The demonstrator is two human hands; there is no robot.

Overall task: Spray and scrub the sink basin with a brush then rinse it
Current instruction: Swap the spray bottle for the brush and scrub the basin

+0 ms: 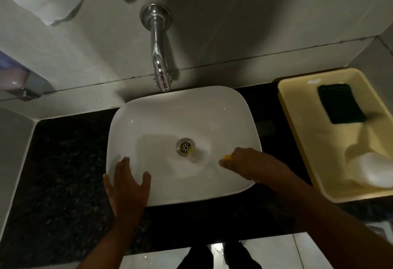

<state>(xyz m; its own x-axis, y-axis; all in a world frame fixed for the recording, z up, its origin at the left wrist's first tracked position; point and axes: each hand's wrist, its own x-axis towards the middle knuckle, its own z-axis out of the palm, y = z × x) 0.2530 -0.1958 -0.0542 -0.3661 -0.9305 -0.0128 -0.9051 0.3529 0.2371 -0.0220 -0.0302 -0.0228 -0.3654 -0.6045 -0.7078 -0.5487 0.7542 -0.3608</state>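
A white vessel sink [229,107] sits on a dark granite counter, with a metal drain [185,147] in its floor. My right hand [244,163] is inside the basin at the front right, closed on a yellow brush [227,157]; only a small yellow part shows by the fingers, and a blurred yellow tip [192,150] lies at the drain. My left hand [127,183] rests flat on the front left rim with fingers spread, holding nothing. A chrome tap [158,55] comes out of the wall above the sink; no water runs from it.
A yellow plastic tray [297,119] stands on the counter at the right, holding a green scouring pad [340,103] and a white bottle [372,173]. A soap dispenser [14,79] hangs on the left wall. The dark counter [63,162] extends left of the sink.
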